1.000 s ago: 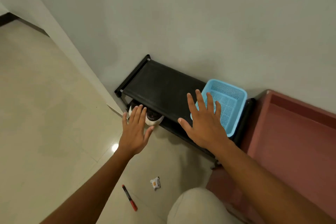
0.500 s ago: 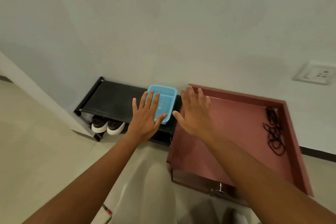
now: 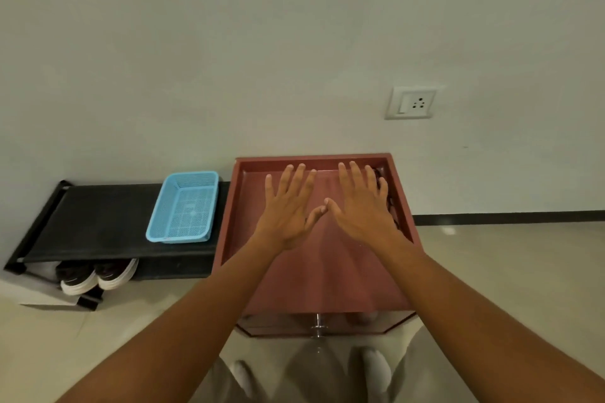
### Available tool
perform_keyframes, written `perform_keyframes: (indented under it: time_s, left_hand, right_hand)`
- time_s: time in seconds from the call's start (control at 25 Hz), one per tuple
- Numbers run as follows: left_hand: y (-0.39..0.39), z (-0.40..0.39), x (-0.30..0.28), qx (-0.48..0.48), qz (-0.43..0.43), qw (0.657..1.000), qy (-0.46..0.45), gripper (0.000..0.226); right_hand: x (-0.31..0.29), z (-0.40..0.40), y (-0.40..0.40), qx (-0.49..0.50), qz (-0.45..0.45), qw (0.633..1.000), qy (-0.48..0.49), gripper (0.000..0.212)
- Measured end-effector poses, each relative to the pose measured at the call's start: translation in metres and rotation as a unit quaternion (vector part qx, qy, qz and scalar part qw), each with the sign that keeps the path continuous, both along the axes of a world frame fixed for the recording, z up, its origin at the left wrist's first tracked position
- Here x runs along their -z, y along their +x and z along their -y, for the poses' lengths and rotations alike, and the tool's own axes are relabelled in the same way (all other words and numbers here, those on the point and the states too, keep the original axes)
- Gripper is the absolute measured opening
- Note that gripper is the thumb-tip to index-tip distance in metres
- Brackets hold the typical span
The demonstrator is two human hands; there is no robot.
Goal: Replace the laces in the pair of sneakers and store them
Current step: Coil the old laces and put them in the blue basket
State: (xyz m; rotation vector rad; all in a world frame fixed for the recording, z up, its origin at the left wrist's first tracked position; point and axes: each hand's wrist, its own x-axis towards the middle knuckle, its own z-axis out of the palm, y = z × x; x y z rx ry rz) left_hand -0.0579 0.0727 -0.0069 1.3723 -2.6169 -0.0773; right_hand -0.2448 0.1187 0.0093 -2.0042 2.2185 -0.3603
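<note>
A pair of black sneakers with white soles [image 3: 98, 275] sits on the lower level of a low black shoe rack [image 3: 98, 222] at the left. My left hand [image 3: 291, 206] and my right hand [image 3: 360, 203] hover side by side over the top of a red-brown cabinet [image 3: 314, 271], fingers spread and straight, thumbs nearly touching, holding nothing. Black laces [image 3: 391, 203] lie at the cabinet top's right rim, mostly hidden behind my right hand.
An empty light-blue plastic basket [image 3: 183, 209] stands on the rack's right end, beside the cabinet. A drawer knob [image 3: 319, 325] shows on the cabinet front. A wall socket [image 3: 414, 103] is above. My knees are at the bottom edge.
The view has swung right from the rack to the cabinet. Both hands moved right with it and now hover over the cabinet top, still spread and empty.
</note>
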Motion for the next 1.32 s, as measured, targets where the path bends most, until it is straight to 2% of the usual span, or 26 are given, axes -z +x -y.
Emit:
perform_keyframes:
  time_s: [0.2, 0.36, 0.44, 0.6, 0.76, 0.92, 1.08, 1.2, 1.32]
  left_hand:
    - [-0.03, 0.007, 0.02, 0.015, 0.008, 1.0, 0.01, 0.08]
    - [-0.026, 0.017, 0.043, 0.005, 0.009, 1.0, 0.022, 0.078]
    - [-0.024, 0.023, 0.052, -0.001, 0.011, 1.0, 0.028, 0.079]
    - [-0.022, 0.028, 0.063, -0.004, 0.011, 0.999, 0.041, 0.08]
    - [-0.022, 0.027, 0.062, -0.011, 0.012, 0.999, 0.047, 0.08]
    - [-0.025, 0.024, 0.042, -0.009, 0.007, 0.999, 0.034, 0.078]
    - [-0.029, 0.011, 0.0, -0.004, -0.005, 1.0, 0.008, 0.077]
    - [-0.025, 0.0, -0.032, -0.008, -0.025, 0.999, -0.02, 0.078]
    - [-0.018, -0.012, -0.072, -0.027, -0.085, 0.995, -0.033, 0.079]
  right_hand:
    - [0.023, 0.019, -0.059, 0.046, -0.016, 0.998, 0.026, 0.064]
    - [0.048, 0.042, -0.078, 0.063, -0.059, 0.995, 0.054, 0.032]
    - [0.057, 0.052, -0.079, 0.074, -0.072, 0.993, 0.064, 0.023]
    - [0.074, 0.062, -0.078, 0.085, -0.071, 0.991, 0.078, 0.019]
    - [0.075, 0.064, -0.073, 0.085, -0.013, 0.993, 0.084, 0.031]
    - [0.046, 0.061, -0.059, 0.067, 0.138, 0.987, 0.049, 0.033]
    - [-0.017, 0.05, -0.037, 0.015, 0.174, 0.984, -0.031, 0.01]
    - [-0.073, 0.039, -0.018, -0.001, 0.207, 0.974, -0.092, 0.01]
    - [-0.127, 0.024, 0.0, -0.013, 0.285, 0.946, -0.152, 0.011]
